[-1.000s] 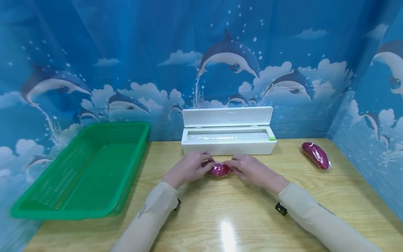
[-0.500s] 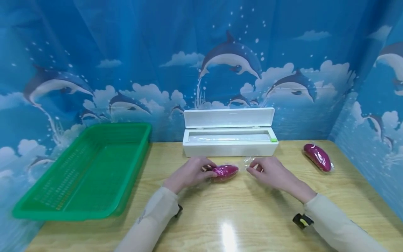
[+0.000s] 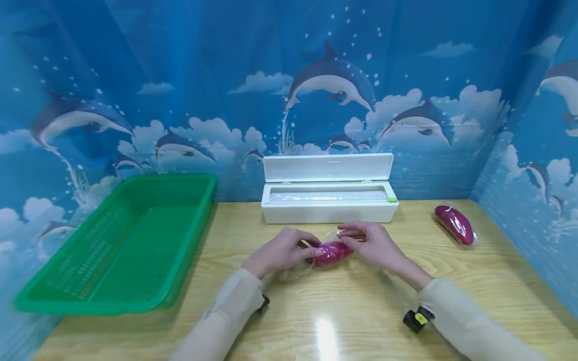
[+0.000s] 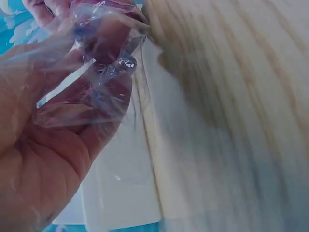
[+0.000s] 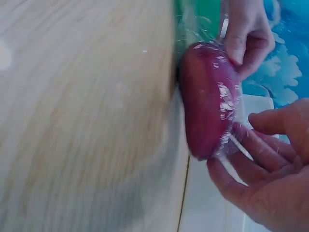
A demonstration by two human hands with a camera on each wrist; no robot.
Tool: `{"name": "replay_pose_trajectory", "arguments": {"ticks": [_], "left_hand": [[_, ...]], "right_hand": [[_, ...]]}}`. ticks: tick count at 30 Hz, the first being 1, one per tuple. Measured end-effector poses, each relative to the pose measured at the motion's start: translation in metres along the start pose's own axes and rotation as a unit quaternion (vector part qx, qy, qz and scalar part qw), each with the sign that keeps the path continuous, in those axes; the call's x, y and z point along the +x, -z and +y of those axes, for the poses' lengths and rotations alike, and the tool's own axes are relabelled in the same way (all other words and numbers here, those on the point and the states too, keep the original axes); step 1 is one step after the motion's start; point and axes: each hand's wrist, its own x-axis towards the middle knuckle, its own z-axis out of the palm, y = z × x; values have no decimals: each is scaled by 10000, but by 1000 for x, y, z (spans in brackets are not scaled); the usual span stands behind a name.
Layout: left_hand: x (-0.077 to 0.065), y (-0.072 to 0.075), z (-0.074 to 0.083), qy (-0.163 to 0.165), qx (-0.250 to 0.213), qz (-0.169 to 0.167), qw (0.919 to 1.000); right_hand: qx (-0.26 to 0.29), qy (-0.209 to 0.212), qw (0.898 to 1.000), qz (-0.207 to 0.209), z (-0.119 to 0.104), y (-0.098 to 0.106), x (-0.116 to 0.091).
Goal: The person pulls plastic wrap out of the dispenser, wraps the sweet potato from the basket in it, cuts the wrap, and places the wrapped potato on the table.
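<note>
A curved, glossy purple eggplant (image 3: 333, 253) in clear plastic film (image 3: 295, 272) is between the two hands in front of the white box. The left hand (image 3: 285, 249) grips its left end, thumb on the near side; loose film hangs over this hand's palm and fingers in the left wrist view. At the other end, the right hand (image 3: 373, 244) touches the eggplant and film with its fingertips. Thumb and fingers stand apart there, fairly extended, as the right wrist view shows. The left hand's far fingers are hidden behind the eggplant.
A white film box (image 3: 328, 212) stands with its lid raised at the back, a roll inside. On the left is a green plastic basket (image 3: 164, 281). Another film-wrapped eggplant (image 3: 455, 223) lies at the right. A dolphin-print curtain (image 3: 217, 60) closes off the back and right.
The right hand moved out to the right with loose film, then came back to the eggplant's right end. The left hand and eggplant shifted slightly right, and loose film shows beneath the left hand.
</note>
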Motion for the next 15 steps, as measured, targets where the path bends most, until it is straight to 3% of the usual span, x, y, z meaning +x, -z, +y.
{"name": "replay_pose_trajectory", "arguments": {"ticks": [4, 7, 11, 13, 15], "left_hand": [[2, -1, -5, 71, -66, 69, 9999], [4, -1, -7, 124, -65, 66, 9999], [4, 4, -9, 455, -238, -10, 9987], [0, 11, -8, 688, -326, 126, 9970], [-7, 21, -5, 789, -311, 479, 9952]], "right_hand": [[-598, 608, 9960, -264, 1, -7, -3], [-1188, 925, 9872, -533, 3, -11, -5], [-1631, 1194, 9770, -684, 7, -16, -4], [-1614, 1195, 9769, -734, 8, -16, -3], [-1550, 1103, 9783, -820, 8, -14, -3]]}}
